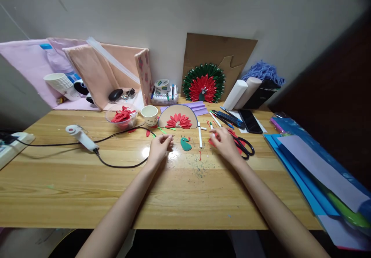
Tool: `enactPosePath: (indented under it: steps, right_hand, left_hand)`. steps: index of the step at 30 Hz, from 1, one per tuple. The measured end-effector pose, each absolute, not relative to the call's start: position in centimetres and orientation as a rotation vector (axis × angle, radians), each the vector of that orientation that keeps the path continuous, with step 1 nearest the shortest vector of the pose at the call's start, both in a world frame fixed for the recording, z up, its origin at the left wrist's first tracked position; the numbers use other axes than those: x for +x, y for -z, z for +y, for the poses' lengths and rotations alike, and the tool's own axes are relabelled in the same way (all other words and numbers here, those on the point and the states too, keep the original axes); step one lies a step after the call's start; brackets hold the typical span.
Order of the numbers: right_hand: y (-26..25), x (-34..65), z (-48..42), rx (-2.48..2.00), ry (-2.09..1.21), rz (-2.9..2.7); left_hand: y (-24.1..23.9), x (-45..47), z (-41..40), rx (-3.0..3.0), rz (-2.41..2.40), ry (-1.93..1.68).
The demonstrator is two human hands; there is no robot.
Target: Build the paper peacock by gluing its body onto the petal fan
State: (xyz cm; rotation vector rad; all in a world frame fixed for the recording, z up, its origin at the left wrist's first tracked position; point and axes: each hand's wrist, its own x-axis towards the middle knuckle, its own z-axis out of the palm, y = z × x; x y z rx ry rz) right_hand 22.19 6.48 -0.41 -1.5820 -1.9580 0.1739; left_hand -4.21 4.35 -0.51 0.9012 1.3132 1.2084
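Observation:
My left hand [160, 148] rests on the wooden table [87, 180] with its fingers curled together, pinching a thin green strip that is too small to name with certainty. My right hand [224, 142] lies over a red paper piece [213, 140] beside black-handled scissors [243, 146], its fingers bent down onto the paper. Between the hands lie a teal paper bird shape [185, 144] and a white marker [199, 134]. Just beyond stands a half-round card with a red paper flower [178, 119].
A white glue gun [81, 135] with a black cord lies at the left, by a power strip [11, 144]. A bowl of red petals [122, 116], a paper cup [150, 115], pens [227, 118], a phone [249, 121] and coloured paper sheets [313, 169] surround the work area.

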Motion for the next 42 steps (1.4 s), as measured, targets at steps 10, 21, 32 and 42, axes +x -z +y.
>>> enactPosePath:
  steps: [10,21,32,42]
  right_hand:
    - [0.9,11.9,4.2,-1.772,-0.292,-2.075]
    - [0.9,14.7,3.4,-1.352,-1.079,-1.472]
    - [-0.1,14.8,1.2,-0.876,-1.541,-1.083]
    - [-0.8,14.6,0.4,-0.951,-1.244,-1.394]
  left_hand:
    - [0.6,-5.0,4.7,1.054,1.369,-1.288]
    - [-1.7,-4.2,3.4,1.195,1.364,-1.183]
    - [-6.1,-3.9,0.3,1.259,1.152,-1.305]
    - [-6.7,-3.3,-0.2,1.265,1.087,-1.243]
